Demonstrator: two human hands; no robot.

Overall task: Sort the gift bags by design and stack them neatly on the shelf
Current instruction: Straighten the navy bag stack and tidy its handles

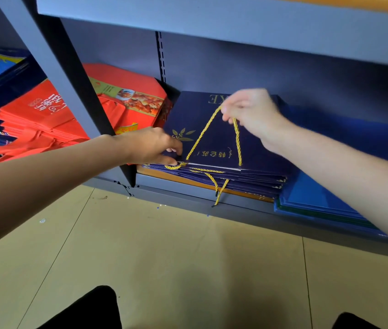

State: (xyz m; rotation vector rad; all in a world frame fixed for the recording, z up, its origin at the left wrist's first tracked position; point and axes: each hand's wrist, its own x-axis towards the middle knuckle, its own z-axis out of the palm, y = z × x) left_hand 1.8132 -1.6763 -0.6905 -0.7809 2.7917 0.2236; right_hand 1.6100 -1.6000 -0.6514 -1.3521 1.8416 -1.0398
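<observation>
Pinching gold cord handle, right hand above navy bag; left hand gripping stack edge.

A beige tiled floor with thin dark seams spreads below, scattered with small pale specks; two black rounded shapes sit at the bottom edge.

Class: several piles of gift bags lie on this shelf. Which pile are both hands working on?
The navy pile in the middle, with gold cord handles. The right hand lifts its top cord; the left hand holds its near corner.
</observation>
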